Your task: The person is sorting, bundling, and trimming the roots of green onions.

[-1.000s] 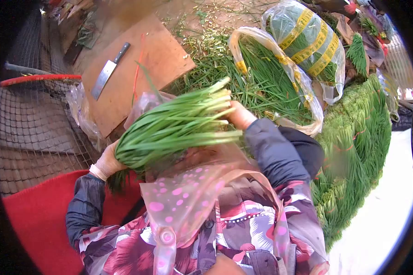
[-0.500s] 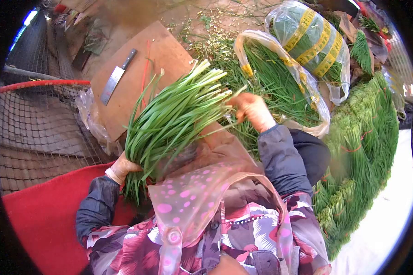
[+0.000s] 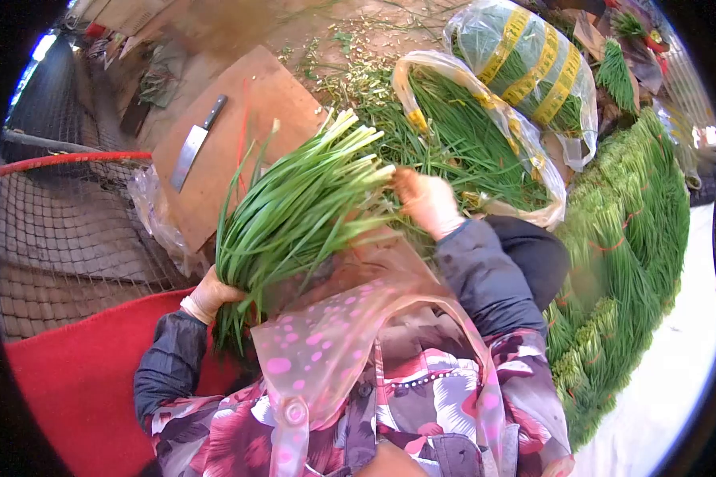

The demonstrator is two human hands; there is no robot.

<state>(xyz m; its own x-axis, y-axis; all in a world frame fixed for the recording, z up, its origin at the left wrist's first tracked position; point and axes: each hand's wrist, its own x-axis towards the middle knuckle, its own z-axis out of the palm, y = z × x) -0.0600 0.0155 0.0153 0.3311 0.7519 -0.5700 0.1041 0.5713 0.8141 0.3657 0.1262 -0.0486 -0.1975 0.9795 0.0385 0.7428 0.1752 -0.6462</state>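
Note:
A thick bunch of garlic chives [image 3: 294, 203] lies across my lap, its pale cut ends up to the right and its green leaves down to the left. My left hand [image 3: 213, 294] is closed around the leafy end, the fingers partly hidden under the leaves. At the pale ends is my right hand [image 3: 426, 200], its fingertips drawn together and blurred by motion, so what they pinch cannot be made out. Below the bunch spreads a see-through apron [image 3: 318, 342] with pink spots.
A cleaver [image 3: 199, 143] rests on a brown board [image 3: 266, 87] ahead. Beyond my right hand is an open plastic bag [image 3: 545, 179] of chives, near a yellow-taped bag [image 3: 525, 60]. Tied chive bundles [image 3: 624, 262] are piled at right. Netting [image 3: 64, 230] and red cloth [image 3: 87, 381] are at left.
My right hand has shifted slightly left and down, closer to the pale ends of the chives. The thin strands beside its fingers no longer show. My left hand keeps its hold.

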